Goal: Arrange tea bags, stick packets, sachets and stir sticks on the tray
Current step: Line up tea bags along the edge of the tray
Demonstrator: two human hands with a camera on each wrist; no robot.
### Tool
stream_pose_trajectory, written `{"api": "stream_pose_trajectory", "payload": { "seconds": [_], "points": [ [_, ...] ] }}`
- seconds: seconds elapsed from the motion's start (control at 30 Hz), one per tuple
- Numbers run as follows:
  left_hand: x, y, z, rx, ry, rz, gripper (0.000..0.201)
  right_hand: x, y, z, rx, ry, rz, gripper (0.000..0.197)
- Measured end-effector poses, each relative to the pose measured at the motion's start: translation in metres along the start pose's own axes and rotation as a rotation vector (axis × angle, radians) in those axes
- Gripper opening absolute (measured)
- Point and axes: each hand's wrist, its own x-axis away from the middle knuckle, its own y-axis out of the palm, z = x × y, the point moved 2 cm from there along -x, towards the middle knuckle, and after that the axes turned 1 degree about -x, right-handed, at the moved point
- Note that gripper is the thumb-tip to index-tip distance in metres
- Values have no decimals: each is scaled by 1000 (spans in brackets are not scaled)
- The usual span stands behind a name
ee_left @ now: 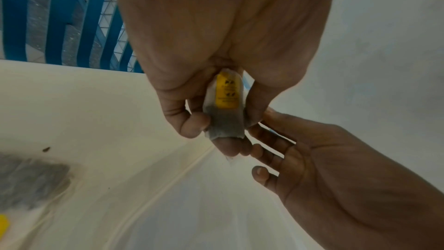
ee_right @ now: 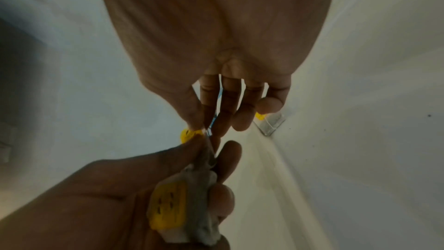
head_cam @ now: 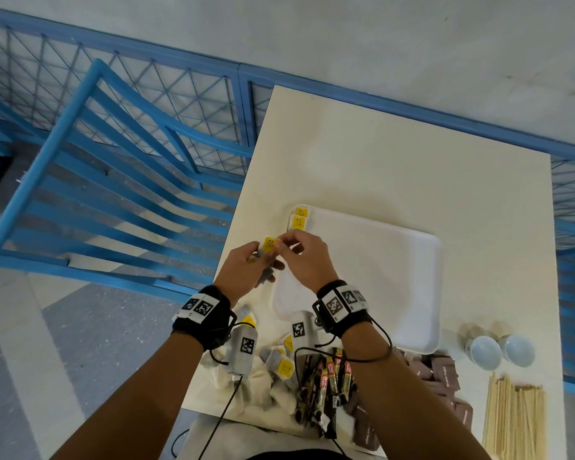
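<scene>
- Forearms nearest; left hand [head_cam: 246, 263] grip curls round a small stack of tea bags [ee_left: 224, 109], a ready supply.
- Right hand [head_cam: 307, 257] pinches the top bag's tag [head_cam: 270, 244], peeling it off.
- Two bags [head_cam: 299, 218] lie at the tray [head_cam: 412, 260] corner, starting a row.
- Loose bags, stick packets [head_cam: 329, 383], sachets [head_cam: 442, 373], stir sticks [head_cam: 515, 416] wait on the desk [head_cam: 379, 154].

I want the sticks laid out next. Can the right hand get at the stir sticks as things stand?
Probably not yet: the right hand is pinching a tea bag that the left hand holds. The stir sticks lie uncovered.
</scene>
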Motion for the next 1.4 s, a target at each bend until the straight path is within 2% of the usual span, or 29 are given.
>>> {"api": "stream_pose_trajectory", "payload": {
  "seconds": [0.13, 0.33, 0.47, 0.7, 0.83, 1.0, 1.4],
  "points": [
    [3, 0, -3, -23, -41, 13, 29, -2, -6, -2, 2, -6, 45, 5],
    [5, -1, -9, -18, -6, 52, 29, 0, -7, -3, -47, 16, 88, 6],
    [4, -2, -11, -5, 11, 69, 31, 7, -1, 2, -42, 102, 24, 21],
    [1, -2, -16, -30, -24, 69, 26, 7, 0, 11, -50, 128, 43, 10],
    [1, -7, -22, -15, -77, 60, 11, -3, -11, 22, 11, 180, 100, 10],
    [0, -16, -31, -25, -76, 23, 24, -14, -16, 35, 131, 225, 125, 12],
    [-1, -20, -29, -67, -38, -7, 18, -24, -10, 36, 195, 276, 142, 14]
  ]
}}
